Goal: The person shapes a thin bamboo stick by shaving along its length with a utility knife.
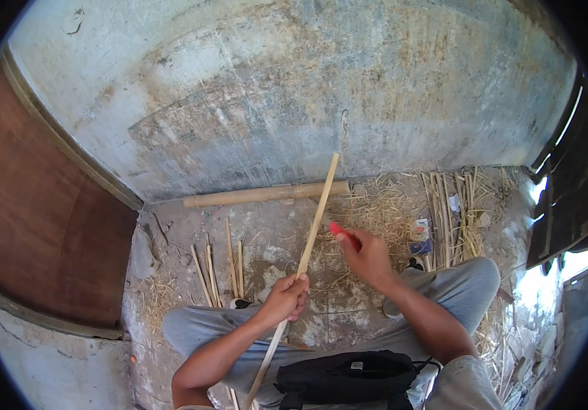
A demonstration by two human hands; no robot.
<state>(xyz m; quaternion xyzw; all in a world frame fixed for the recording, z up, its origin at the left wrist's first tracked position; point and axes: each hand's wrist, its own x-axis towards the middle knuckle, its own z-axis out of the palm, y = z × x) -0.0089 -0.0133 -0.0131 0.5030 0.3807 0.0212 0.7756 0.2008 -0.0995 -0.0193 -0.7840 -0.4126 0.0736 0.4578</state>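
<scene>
My left hand (pixel 287 298) is closed round a long, pale bamboo strip (pixel 318 219) at about its middle. The strip slants from my lap up and away to the right, its far end raised in front of the wall. To the right of the strip, my right hand (pixel 369 261) grips a knife-like tool with a red handle (pixel 337 229). Its tip points toward the strip; the blade is too faint to make out, and I cannot tell whether it touches the strip.
A thick bamboo pole (pixel 260 195) lies along the wall's foot. Cut strips (pixel 232 263) lie left, more strips (pixel 443 219) right, beside shavings (pixel 386 205) and a small box (pixel 420 230). A plastic bag (pixel 142 253) is by the brown door (pixel 55 198). A black bag (pixel 349 376) rests on my lap.
</scene>
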